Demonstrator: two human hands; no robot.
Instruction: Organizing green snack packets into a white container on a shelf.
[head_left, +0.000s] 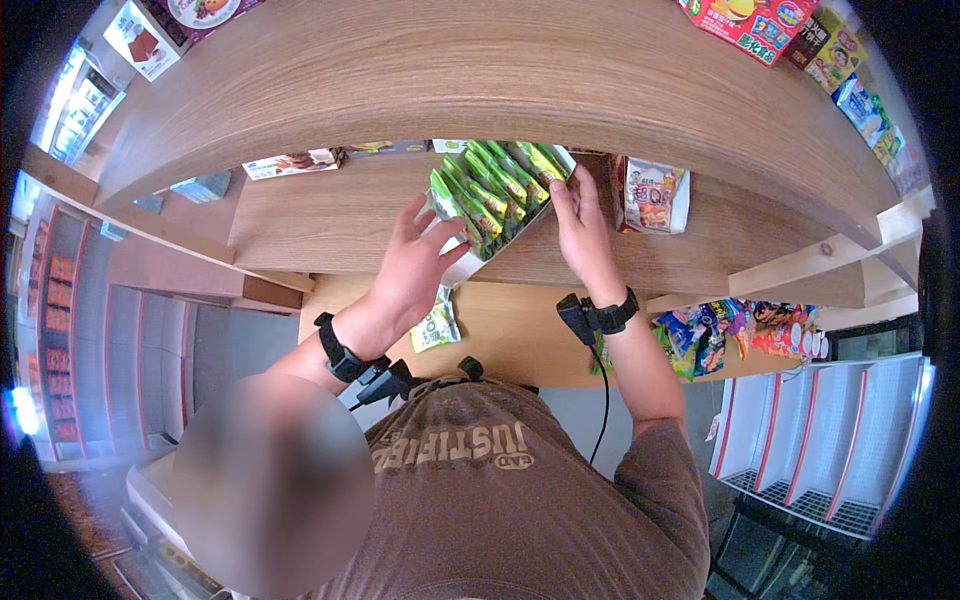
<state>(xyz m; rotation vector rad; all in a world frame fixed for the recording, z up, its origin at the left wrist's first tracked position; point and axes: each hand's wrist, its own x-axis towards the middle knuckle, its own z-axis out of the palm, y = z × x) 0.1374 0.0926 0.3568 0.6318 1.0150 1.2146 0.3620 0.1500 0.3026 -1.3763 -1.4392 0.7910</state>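
An open-topped white carton (517, 234) filled with upright green snack packets (487, 180) sits tilted at a wooden shelf, between my two hands. My left hand (420, 255) is at its near left corner, with fingers spread against the carton and the nearest packets. My right hand (581, 217) grips its right side, the thumb on the rim. Below my left hand, a pale green snack bag (436, 322) lies on the lower wooden surface. To the right of my right hand, an open box of snack packets (652, 196) stands on the same shelf.
The upper wooden shelf (480, 82) overhangs the carton's far edge. A biscuit box (292, 163) stands at the left. Assorted snack bags (705, 330) and red cups (784, 340) crowd the lower surface at right. A wooden support (817, 255) runs along the right end.
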